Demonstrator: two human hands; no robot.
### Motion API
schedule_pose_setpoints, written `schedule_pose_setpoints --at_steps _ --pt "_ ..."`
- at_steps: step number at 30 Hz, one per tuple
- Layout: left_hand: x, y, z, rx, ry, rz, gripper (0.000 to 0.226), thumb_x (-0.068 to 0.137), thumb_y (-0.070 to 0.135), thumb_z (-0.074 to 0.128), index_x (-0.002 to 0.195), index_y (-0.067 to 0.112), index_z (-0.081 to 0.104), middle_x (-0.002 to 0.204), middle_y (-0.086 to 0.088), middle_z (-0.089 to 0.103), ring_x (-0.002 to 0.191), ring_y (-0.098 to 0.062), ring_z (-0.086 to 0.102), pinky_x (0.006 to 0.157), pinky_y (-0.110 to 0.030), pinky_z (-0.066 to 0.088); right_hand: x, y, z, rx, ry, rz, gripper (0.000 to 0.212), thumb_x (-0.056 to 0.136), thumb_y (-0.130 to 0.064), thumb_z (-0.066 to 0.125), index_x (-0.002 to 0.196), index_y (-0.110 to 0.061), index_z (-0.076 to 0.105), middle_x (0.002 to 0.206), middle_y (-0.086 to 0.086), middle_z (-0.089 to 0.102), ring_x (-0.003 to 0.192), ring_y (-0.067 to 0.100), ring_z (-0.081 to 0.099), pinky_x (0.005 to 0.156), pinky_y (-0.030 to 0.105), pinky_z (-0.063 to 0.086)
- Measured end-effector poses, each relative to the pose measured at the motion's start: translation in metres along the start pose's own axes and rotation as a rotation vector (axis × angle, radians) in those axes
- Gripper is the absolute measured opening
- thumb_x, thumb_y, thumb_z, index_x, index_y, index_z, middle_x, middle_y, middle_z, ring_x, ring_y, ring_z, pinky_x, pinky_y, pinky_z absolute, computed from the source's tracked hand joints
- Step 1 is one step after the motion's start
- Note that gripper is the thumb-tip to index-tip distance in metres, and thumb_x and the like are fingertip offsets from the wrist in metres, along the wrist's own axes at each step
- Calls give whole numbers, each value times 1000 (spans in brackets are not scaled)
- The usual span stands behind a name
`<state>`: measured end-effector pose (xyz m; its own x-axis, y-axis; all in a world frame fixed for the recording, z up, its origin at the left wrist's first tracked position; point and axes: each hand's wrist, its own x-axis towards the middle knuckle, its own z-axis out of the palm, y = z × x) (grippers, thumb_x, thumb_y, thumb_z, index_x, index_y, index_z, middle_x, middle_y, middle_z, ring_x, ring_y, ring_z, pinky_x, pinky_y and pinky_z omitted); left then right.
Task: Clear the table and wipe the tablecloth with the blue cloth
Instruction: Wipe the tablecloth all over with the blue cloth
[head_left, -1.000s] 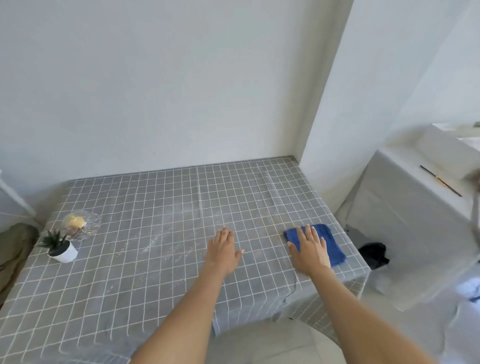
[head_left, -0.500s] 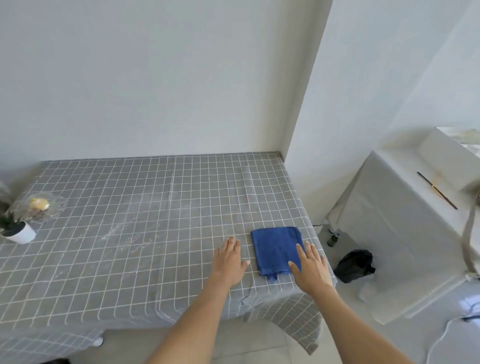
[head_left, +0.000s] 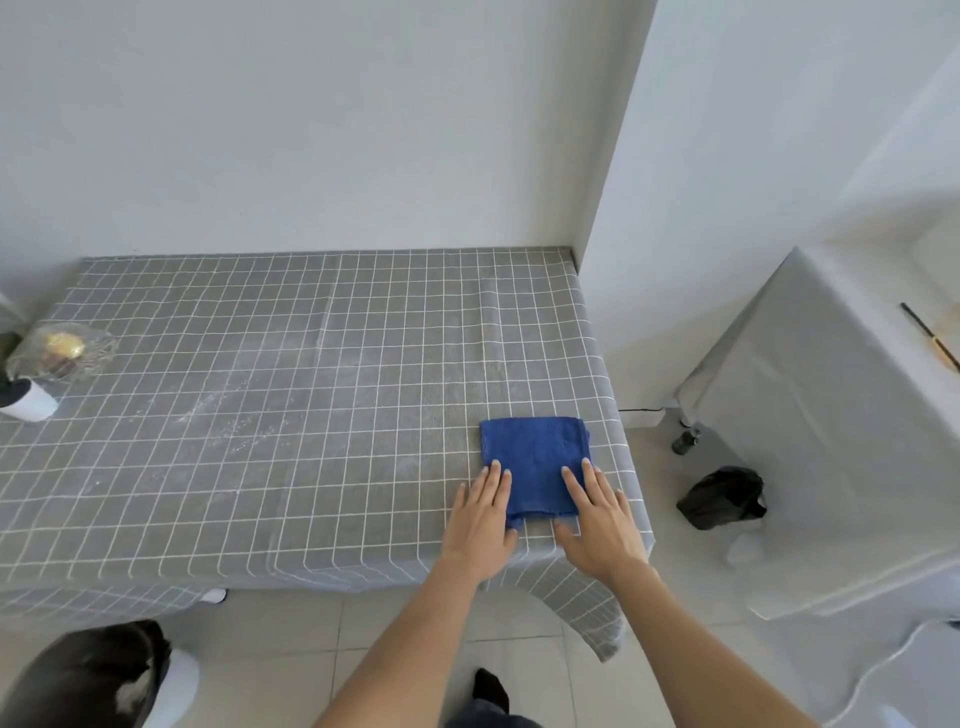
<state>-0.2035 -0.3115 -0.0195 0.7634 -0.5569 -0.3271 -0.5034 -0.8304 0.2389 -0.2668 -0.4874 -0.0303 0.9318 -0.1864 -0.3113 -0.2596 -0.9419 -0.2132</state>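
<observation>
Blue cloth folded flat on the grey checked tablecloth, at its near right corner. Left hand lies flat, fingers straight, on the cloth's left edge; right hand flat, fingers straight, on its right edge. Glass dish and small potted plant sit far left of the cloth. Black bag on floor, right of the cloth.

The cloth lies flat on the desk, near its right front corner. The left hand rests on the cloth's left edge, the right hand on its right edge, both at the near side, with the cloth between and beyond them. Far to the left of the left hand, at the desk's left edge, stand a glass dish and, just before it, a small pot. Right of the right hand, on the floor, lies a bag.
</observation>
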Motion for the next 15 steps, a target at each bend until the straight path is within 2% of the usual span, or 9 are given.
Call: schedule_pose_setpoints --at_steps 5,11,15 --pt "12 5 5 0 21 -14 68 100 35 32 151 11 -7 158 -6 -15 146 -18 -12 118 -40 -3 10 4 2 -9 16 -61 70 97 -43 34 152 -26 -6 156 -1 -21 147 20 -12 117 37 -7" --pt "13 -6 13 28 40 32 66 102 39 26 150 14 -12 154 -1 -23 144 -14 -18 119 -39 -3 16 15 12 41 59 -115 74 86 -56 16 152 -31 -5 154 -7 -19 141 10 -20 117 36 -9" --pt "15 -12 14 78 28 61 69 101 41 28 148 14 -15 151 0 -26 143 -14 -20 119 -41 -4 22 18 13 58 96 -123 63 99 -43 36 153 -29 6 158 -3 -7 146 15 -8 119 37 -1"
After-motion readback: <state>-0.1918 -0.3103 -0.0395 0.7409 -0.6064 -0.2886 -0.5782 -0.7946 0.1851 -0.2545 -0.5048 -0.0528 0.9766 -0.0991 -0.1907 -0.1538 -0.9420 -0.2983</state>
